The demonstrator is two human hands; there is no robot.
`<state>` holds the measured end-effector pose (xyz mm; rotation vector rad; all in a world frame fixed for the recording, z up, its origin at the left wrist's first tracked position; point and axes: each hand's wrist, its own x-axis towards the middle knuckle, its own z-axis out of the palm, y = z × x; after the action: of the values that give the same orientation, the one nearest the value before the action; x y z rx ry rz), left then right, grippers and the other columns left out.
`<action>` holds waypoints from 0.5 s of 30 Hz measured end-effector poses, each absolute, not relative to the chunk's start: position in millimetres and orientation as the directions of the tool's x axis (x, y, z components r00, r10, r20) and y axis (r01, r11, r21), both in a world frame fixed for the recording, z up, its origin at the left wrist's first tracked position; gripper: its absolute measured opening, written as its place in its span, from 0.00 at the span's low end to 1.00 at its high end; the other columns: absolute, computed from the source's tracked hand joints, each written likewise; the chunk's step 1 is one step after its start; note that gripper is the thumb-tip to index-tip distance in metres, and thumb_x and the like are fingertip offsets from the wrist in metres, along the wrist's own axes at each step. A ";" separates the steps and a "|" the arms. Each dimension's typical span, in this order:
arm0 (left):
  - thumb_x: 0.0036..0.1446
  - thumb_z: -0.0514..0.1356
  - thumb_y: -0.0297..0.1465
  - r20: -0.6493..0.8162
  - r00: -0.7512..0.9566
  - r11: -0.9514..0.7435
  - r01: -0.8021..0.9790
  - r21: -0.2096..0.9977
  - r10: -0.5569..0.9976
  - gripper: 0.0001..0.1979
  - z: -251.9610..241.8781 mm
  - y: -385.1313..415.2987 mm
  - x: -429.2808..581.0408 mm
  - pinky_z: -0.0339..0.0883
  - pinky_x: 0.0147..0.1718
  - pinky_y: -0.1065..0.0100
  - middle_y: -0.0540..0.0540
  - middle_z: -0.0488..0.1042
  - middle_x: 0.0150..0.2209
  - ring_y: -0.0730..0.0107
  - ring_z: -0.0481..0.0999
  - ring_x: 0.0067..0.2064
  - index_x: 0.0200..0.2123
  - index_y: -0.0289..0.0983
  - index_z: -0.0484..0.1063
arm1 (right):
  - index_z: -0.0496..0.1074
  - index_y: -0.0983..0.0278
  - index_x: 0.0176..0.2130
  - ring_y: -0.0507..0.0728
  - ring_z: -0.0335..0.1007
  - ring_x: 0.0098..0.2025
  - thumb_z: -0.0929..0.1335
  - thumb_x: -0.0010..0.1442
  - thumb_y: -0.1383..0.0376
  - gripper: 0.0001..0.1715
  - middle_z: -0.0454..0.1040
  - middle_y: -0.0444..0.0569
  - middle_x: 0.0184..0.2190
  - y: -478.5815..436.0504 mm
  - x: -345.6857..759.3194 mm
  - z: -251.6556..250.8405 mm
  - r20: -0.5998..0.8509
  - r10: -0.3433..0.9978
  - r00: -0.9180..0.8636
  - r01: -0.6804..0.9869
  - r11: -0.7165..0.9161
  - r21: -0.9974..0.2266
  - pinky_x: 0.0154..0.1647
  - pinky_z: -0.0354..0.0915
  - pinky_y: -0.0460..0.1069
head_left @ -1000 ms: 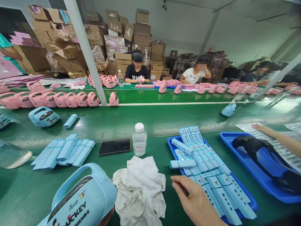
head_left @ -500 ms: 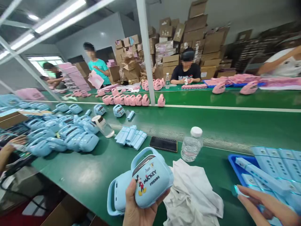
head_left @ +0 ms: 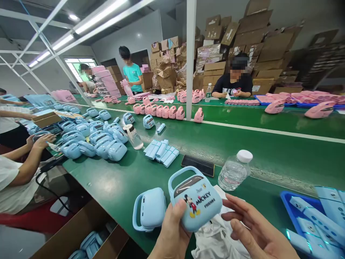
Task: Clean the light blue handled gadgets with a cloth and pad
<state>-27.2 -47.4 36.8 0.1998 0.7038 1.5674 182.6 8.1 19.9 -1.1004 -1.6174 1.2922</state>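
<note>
My left hand (head_left: pixel 175 225) is wrapped round the lower left of a light blue handled device (head_left: pixel 201 207). Its front carries a Mickey and Friends print below a dark, shiny panel, and its loop handle points up. Just to the right of the device is my right hand (head_left: pixel 256 230), fingers apart and nothing held; whether its fingertips touch the casing I cannot tell. A second blue handled device (head_left: pixel 153 207) lies on the green table to the left, small ports along its side. Under and behind my hands is a crumpled white cloth (head_left: pixel 212 237).
A bottle (head_left: pixel 234 171) and a black phone (head_left: pixel 198 165) lie beyond the device. At right, a blue tray (head_left: pixel 287 198) holds light blue strip-shaped pieces. More strips (head_left: pixel 161 151) and many blue devices (head_left: pixel 99 140) cover the left side. A cardboard box (head_left: pixel 107 241) stands below the table edge. Co-workers sit nearby.
My right hand has come left from the blue tray to beside the device, its fingers now spread. The held device has shifted right in view, and the camera has turned left.
</note>
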 end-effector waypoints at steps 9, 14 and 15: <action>0.54 0.74 0.41 0.146 0.038 -0.106 -0.512 0.852 0.989 0.36 51.8 -53.4 -31.9 0.72 0.56 0.48 0.35 0.79 0.59 0.37 0.78 0.58 0.64 0.40 0.70 | 0.65 0.49 0.70 0.66 0.66 0.69 0.79 0.58 0.46 0.47 0.65 0.54 0.71 8.1 159.9 29.6 0.009 0.880 -0.475 -0.116 -0.053 -0.992 0.65 0.67 0.58; 0.54 0.72 0.43 0.173 0.046 -0.145 -0.365 0.920 0.984 0.37 50.7 -57.7 -43.7 0.74 0.52 0.51 0.36 0.80 0.55 0.40 0.80 0.53 0.64 0.40 0.69 | 0.69 0.51 0.66 0.68 0.73 0.64 0.81 0.55 0.47 0.45 0.74 0.52 0.65 -3.8 155.3 37.3 0.048 0.886 -0.462 -0.114 -0.005 -0.994 0.62 0.73 0.56; 0.53 0.73 0.44 0.163 0.077 -0.122 -0.384 0.915 0.984 0.37 49.9 -58.6 -44.2 0.74 0.51 0.51 0.36 0.81 0.54 0.41 0.81 0.52 0.64 0.40 0.70 | 0.69 0.51 0.66 0.68 0.76 0.61 0.81 0.54 0.45 0.47 0.76 0.52 0.62 -8.5 157.0 39.3 0.029 0.886 -0.464 -0.081 -0.009 -0.997 0.58 0.76 0.55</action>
<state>-44.2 -58.6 49.9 1.0677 0.7706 1.3920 157.0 -8.5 39.3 -0.8715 -1.4930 1.5829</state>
